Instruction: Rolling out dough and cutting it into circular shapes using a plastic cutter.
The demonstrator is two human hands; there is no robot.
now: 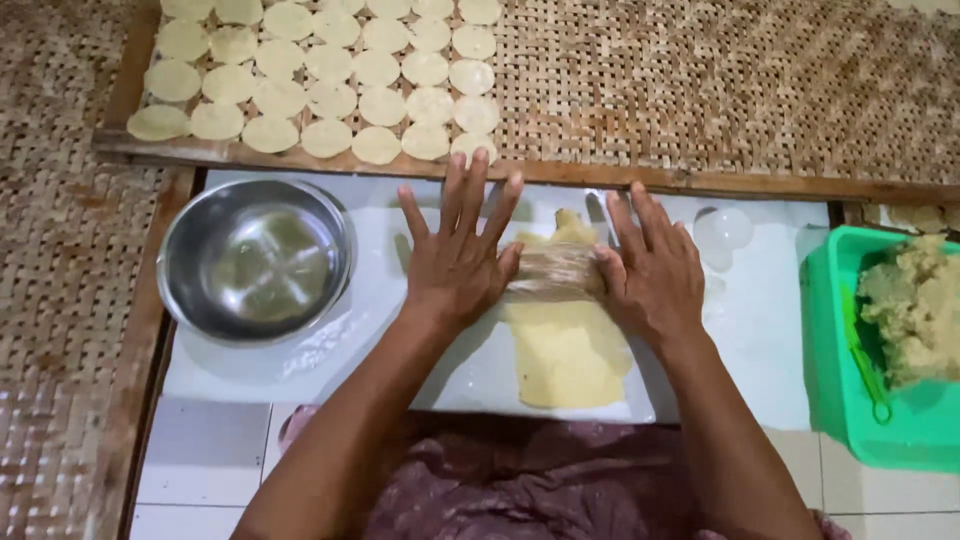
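Note:
My left hand point(455, 255) and my right hand point(650, 265) lie flat with fingers spread, palms pressing on the two ends of a clear roller point(553, 270). The roller lies crosswise on a long strip of pale yellow dough point(568, 350), flattened on a white board point(470, 375). A bit of dough point(568, 225) shows beyond the roller. Neither hand closes around anything.
A steel bowl point(255, 260) sits left of the board. Several round dough discs point(330, 75) lie in rows on a woven bamboo tray point(720, 90) ahead. A green basin point(835, 390) with a dough lump point(915, 305) and a green tool point(865, 365) stands at right. Clear plastic point(722, 230) lies nearby.

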